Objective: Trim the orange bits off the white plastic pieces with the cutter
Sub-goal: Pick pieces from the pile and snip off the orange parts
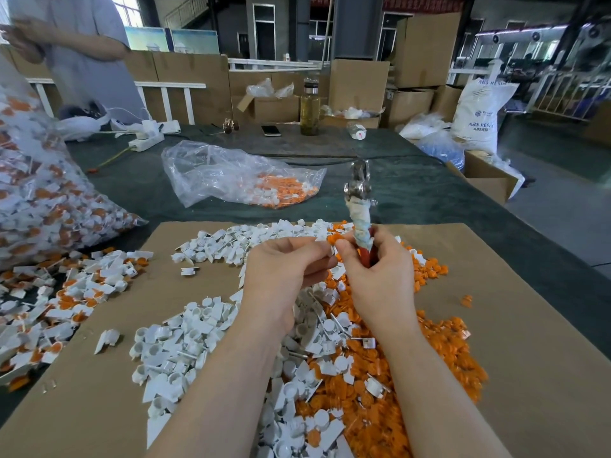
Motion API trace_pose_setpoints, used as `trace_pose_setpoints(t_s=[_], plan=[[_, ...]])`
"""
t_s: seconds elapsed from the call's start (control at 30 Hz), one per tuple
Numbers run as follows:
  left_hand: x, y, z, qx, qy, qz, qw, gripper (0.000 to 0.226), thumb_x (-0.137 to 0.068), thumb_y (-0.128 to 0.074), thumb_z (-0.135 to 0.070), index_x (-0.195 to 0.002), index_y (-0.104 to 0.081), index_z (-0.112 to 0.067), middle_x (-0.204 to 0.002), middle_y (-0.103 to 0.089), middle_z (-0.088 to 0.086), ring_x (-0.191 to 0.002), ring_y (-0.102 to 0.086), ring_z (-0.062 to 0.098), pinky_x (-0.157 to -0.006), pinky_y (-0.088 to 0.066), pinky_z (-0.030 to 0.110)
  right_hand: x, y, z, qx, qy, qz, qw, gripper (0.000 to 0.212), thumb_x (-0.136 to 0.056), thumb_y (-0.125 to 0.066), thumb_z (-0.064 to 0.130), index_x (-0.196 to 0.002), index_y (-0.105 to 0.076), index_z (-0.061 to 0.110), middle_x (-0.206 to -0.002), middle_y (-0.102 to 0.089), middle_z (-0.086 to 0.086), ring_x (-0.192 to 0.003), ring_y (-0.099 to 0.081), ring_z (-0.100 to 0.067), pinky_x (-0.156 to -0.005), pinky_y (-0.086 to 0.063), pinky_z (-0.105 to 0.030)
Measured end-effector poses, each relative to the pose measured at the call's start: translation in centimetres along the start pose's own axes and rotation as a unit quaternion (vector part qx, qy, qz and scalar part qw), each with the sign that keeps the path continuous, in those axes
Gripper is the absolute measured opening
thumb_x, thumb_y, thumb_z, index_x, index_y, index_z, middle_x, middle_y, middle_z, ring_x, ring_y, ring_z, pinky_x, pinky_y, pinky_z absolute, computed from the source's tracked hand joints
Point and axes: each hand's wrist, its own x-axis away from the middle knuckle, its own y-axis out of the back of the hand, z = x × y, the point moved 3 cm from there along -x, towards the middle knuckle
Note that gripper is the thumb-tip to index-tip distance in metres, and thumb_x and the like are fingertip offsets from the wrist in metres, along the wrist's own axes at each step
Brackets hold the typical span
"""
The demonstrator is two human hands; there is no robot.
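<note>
Both hands raised | right (373,269) grips cutter (358,206) upright | left (281,269) pinches piece (325,239)

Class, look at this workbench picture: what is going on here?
A person is trimming plastic parts over a cardboard sheet. The right hand grips a cutter, its head pointing up, while the left hand pinches a white piece with an orange bit attached. White pieces and orange offcuts lie heaped below.
</note>
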Motion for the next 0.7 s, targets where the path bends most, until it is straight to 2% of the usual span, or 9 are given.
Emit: trace_pose_setpoints(t_s=[0.13, 0.23, 0.4, 0.57, 0.7], plan=[[0.06, -0.01, -0.09, -0.009, -0.012, 0.005, 1.000, 0.011, -0.081, -0.075, -0.002, -0.090, -0.072, 0.002, -0.077, -0.076, 0.016, -0.071, -0.075, 0.022, -0.065, -0.061, 0.026, 0.14, -0.16, 0.14, 0.012, 0.007, -0.003, 1.000, 0.017, -0.090, -0.069, 0.023, -0.082, -0.057, 0.032, -0.062, -0.059, 0.020, -0.056, -0.052, 0.003, -0.051, -0.038, -0.008], [0.07, -0.04, -0.19, -0.023, -0.025, 0.005, 0.999, 0.005, -0.080, -0.076, -0.001, -0.083, -0.072, -0.002, -0.076, -0.076, 0.015, -0.073, -0.075, 0.024, -0.065, -0.062, 0.028, 0.16, -0.23, 0.09, 0.024, 0.004, -0.006, 1.000, 0.022, -0.089, -0.069, 0.024, -0.077, -0.054, 0.035, -0.057, -0.054, 0.014, -0.054, -0.050, 0.000, -0.050, -0.037, -0.010], [0.21, -0.01, -0.42, -0.067, -0.060, 0.003, 0.996, 0.008, -0.080, -0.077, -0.002, -0.076, -0.072, -0.007, -0.073, -0.075, 0.012, -0.070, -0.075, 0.022, -0.060, -0.058, 0.022, 0.07, -0.08, 0.01, 0.036, -0.003, -0.004, 0.999, 0.017, -0.088, -0.070, 0.024, -0.078, -0.059, 0.016, -0.056, -0.050, 0.010, -0.053, -0.048, -0.001, -0.048, -0.038, -0.013], [0.26, -0.02, -0.60, -0.113, -0.101, -0.010, 0.988, 0.009, -0.080, -0.078, -0.003, -0.075, -0.072, -0.009, -0.070, -0.074, 0.008, -0.068, -0.075, 0.021, -0.062, -0.059, 0.022, 0.03, -0.03, 0.23, 0.043, -0.003, -0.008, 0.999, 0.017, -0.088, -0.071, 0.024, -0.079, -0.059, 0.014, -0.059, -0.051, 0.010, -0.055, -0.050, 0.000, -0.048, -0.038, -0.011], [0.14, 0.20, -0.67, -0.133, -0.108, -0.017, 0.985, 0.007, -0.079, -0.080, -0.006, -0.078, -0.073, -0.008, -0.069, -0.074, 0.006, -0.068, -0.075, 0.019, -0.064, -0.060, 0.024, 0.14, -0.24, 0.06, 0.050, -0.010, -0.004, 0.999, 0.020, -0.088, -0.070, 0.027, -0.080, -0.060, 0.011, -0.060, -0.054, 0.003, -0.056, -0.049, -0.004, -0.048, -0.040, -0.017]])
